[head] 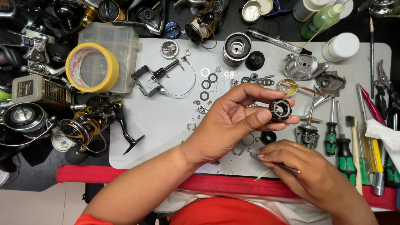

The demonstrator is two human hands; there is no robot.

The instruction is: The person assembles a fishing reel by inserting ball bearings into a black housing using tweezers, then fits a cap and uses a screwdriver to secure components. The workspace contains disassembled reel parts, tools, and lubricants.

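My left hand [233,121] is raised over the white work mat [158,121] and pinches a small black round bearing-like part [280,109] between thumb and fingertips. Below it my right hand [300,168] rests near the mat's front edge, gripping thin metal tweezers [275,164] that point left toward loose washers [238,151] lying on the mat. A black ring part [268,136] lies between the two hands.
Washers and rings [206,81], a metal spool [236,48], a bail wire frame [156,79] and reel body pieces [302,66] are scattered on the mat. Yellow tape [89,66] sits on a clear box. Screwdrivers [343,154] line the right; fishing reels [83,125] crowd the left.
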